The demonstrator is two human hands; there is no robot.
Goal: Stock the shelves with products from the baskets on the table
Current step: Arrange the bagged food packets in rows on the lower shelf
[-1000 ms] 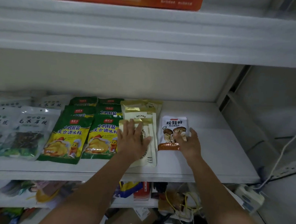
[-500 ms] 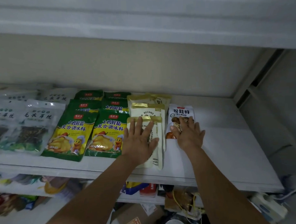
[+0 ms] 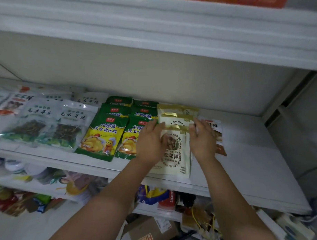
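A cream packet with gold trim (image 3: 175,155) lies at the front of a short overlapping row of the same packets (image 3: 177,112) on the white shelf (image 3: 245,161). My left hand (image 3: 151,143) rests flat against its left edge, fingers straight, thumb on the packet face. Against its right edge is my right hand (image 3: 202,140), fingers slightly bent near the gold top strip. A white and orange mushroom packet (image 3: 218,134) lies just right of that hand, partly hidden by it.
Green and yellow seasoning packets (image 3: 102,138) lie in rows left of the cream ones, and clear bags of dark fungus (image 3: 41,127) further left. The shelf above (image 3: 151,39) hangs low overhead. Below are a lower shelf with mixed goods (image 3: 75,183) and a cardboard box (image 3: 149,233).
My right hand has left the mushroom packet and moved left to the cream packet's right edge. My left hand slid off the packet's face to its left edge.
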